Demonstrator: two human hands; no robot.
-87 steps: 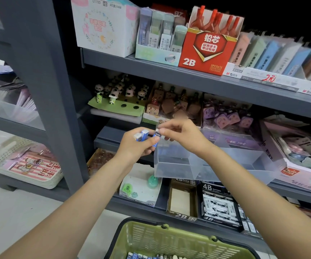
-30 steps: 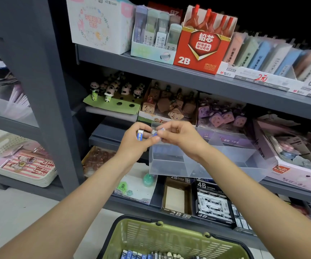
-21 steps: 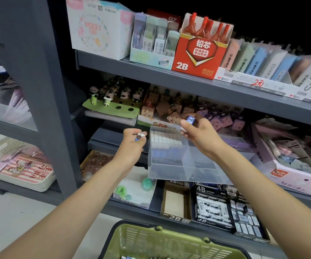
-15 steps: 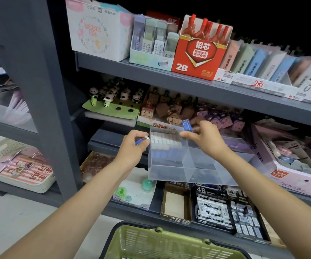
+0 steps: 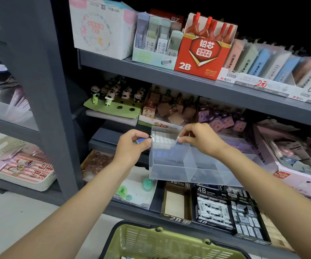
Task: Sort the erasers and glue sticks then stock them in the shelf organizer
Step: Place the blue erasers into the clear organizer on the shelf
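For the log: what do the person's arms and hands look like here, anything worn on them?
Both forearms come in bare from the bottom corners of the head view; no sleeve shows as far as the frame reaches. The left hand and the right hand are ungloved, and no watch, bracelet or ring shows on the visible sides. The fingernails are too small to judge.

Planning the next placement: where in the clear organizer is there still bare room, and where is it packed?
Free: the clear organizer's right compartment and the front of its left one, ahead of the eraser rows. Crowded: the left compartment's back, where the right hand works. The left hand holds an eraser.
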